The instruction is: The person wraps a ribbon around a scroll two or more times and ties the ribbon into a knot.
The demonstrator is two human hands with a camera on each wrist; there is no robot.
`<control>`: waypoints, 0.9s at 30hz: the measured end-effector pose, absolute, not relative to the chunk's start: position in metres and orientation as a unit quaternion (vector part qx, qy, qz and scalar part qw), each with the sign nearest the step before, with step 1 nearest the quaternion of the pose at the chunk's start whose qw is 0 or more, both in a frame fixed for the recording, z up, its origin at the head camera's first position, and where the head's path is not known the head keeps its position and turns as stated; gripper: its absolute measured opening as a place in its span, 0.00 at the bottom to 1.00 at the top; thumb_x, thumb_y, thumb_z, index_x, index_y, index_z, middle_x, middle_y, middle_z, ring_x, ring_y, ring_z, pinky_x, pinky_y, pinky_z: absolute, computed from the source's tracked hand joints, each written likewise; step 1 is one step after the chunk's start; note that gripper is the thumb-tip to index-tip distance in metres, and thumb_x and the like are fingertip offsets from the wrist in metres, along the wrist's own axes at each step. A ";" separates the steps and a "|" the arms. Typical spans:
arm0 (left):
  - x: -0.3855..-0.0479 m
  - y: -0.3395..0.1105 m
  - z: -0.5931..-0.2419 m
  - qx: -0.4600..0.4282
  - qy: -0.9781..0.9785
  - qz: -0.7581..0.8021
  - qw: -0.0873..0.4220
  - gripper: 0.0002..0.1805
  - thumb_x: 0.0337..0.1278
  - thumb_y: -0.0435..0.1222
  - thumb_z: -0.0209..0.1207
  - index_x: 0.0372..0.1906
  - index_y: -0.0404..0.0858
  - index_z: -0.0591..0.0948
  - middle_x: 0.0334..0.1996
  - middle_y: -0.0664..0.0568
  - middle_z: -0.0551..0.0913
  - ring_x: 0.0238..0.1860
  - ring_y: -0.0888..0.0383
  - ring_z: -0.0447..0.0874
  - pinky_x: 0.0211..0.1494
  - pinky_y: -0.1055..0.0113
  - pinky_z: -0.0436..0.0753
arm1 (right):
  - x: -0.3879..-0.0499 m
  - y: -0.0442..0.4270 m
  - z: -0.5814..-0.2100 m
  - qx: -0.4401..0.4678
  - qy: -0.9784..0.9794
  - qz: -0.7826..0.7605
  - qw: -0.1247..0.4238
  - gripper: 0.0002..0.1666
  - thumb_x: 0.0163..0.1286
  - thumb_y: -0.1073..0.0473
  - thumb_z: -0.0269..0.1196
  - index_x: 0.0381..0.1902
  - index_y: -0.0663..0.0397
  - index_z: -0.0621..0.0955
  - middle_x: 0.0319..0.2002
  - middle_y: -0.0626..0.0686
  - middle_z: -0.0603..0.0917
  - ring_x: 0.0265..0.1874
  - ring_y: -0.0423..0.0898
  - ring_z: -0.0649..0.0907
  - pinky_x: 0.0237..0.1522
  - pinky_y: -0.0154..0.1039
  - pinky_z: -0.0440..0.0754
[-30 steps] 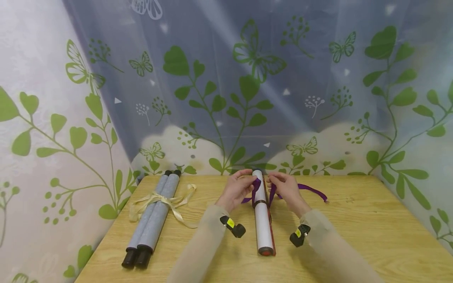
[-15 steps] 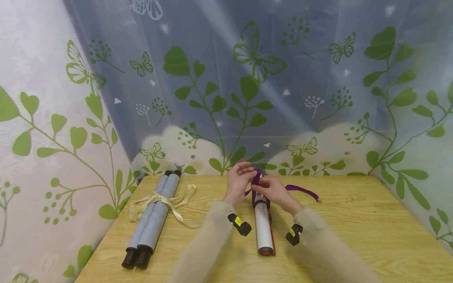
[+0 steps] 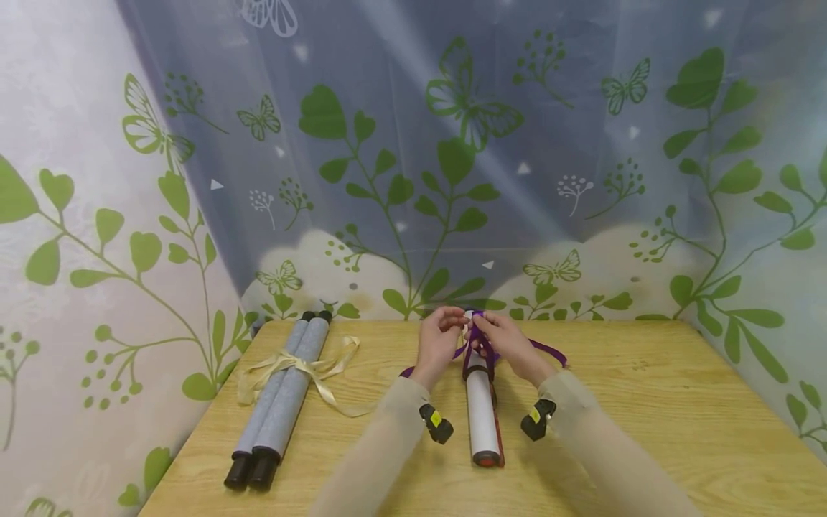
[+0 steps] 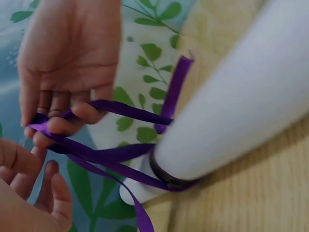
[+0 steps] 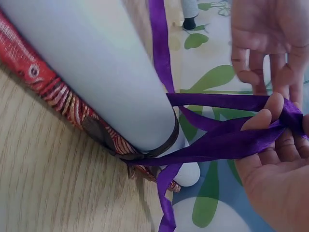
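Here, white roll (image 3: 482, 416) lying lengthwise, near to far, right fingers (image 5: 260, 119) gripping purple ribbon (image 5: 231, 140), left fingers (image 4: 62, 193) bent, hold unclear

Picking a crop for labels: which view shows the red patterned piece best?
Right wrist: the red patterned piece shows its print close up along the white roll. Head catches only a thin edge beside the roll; left wrist shows none of it.

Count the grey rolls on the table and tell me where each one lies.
2, side by side under a cream ribbon: the outer grey roll, farther left, and the inner grey roll, nearer the white roll. Anything beneath them would be hidden.
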State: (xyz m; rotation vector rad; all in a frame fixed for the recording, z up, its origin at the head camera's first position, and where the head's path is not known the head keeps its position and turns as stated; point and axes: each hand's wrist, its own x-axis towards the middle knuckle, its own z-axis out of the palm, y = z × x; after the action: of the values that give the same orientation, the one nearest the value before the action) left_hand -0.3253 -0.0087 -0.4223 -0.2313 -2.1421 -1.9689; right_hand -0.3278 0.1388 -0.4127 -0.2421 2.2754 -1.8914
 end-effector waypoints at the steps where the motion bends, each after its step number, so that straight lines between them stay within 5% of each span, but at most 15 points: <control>1: -0.324 -0.009 -0.424 -0.090 -0.735 -0.665 0.098 0.15 0.59 0.20 0.52 0.47 0.35 0.82 0.41 0.43 0.88 0.43 0.55 0.84 0.41 0.71 0.77 | -0.328 0.139 -0.412 -0.082 0.758 -0.641 0.089 0.20 0.80 0.50 0.46 0.45 0.61 0.76 0.36 0.53 0.83 0.29 0.44 0.79 0.31 0.35 0.76; 10: -0.316 -0.014 -0.425 -0.139 -0.727 -0.673 0.008 0.20 0.63 0.23 0.55 0.60 0.32 0.76 0.46 0.32 0.84 0.45 0.49 0.83 0.49 0.49 0.83 | -0.327 0.142 -0.413 -0.110 0.736 -0.661 0.103 0.18 0.81 0.53 0.46 0.41 0.62 0.75 0.31 0.49 0.80 0.28 0.42 0.79 0.31 0.34 0.77; 16: -0.325 -0.016 -0.434 -0.104 -0.723 -0.681 0.058 0.15 0.65 0.27 0.54 0.55 0.33 0.78 0.37 0.33 0.85 0.41 0.40 0.83 0.35 0.66 0.78 | -0.327 0.143 -0.415 -0.085 0.734 -0.668 0.084 0.19 0.80 0.54 0.46 0.42 0.65 0.75 0.33 0.51 0.80 0.30 0.42 0.81 0.35 0.37 0.82; 19: -0.327 -0.018 -0.433 -0.121 -0.703 -0.696 0.077 0.15 0.65 0.28 0.55 0.55 0.32 0.77 0.30 0.37 0.83 0.33 0.48 0.82 0.30 0.72 0.74 | -0.328 0.142 -0.415 -0.047 0.731 -0.677 0.074 0.19 0.80 0.54 0.46 0.44 0.67 0.75 0.34 0.54 0.81 0.30 0.43 0.82 0.40 0.41 0.84; 24: -0.325 -0.023 -0.436 -0.159 -0.703 -0.693 0.031 0.16 0.68 0.30 0.54 0.59 0.35 0.74 0.23 0.47 0.78 0.21 0.61 0.73 0.22 0.73 0.69 | -0.329 0.141 -0.413 0.005 0.712 -0.700 0.060 0.19 0.80 0.54 0.46 0.46 0.67 0.75 0.39 0.54 0.82 0.32 0.43 0.84 0.41 0.39 0.85; 27: -0.322 -0.023 -0.442 -0.159 -0.733 -0.661 0.000 0.18 0.67 0.30 0.55 0.60 0.37 0.72 0.24 0.44 0.81 0.20 0.62 0.72 0.20 0.74 0.65 | -0.329 0.141 -0.413 0.002 0.689 -0.723 0.057 0.19 0.81 0.56 0.46 0.47 0.69 0.74 0.39 0.53 0.83 0.35 0.43 0.84 0.40 0.35 0.84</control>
State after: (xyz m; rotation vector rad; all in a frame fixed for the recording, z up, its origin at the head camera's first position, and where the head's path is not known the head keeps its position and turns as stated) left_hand -0.3222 -0.0231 -0.4421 -0.5002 -2.3042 -2.0773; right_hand -0.3287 0.1407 -0.4132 0.0073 2.0882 -2.1914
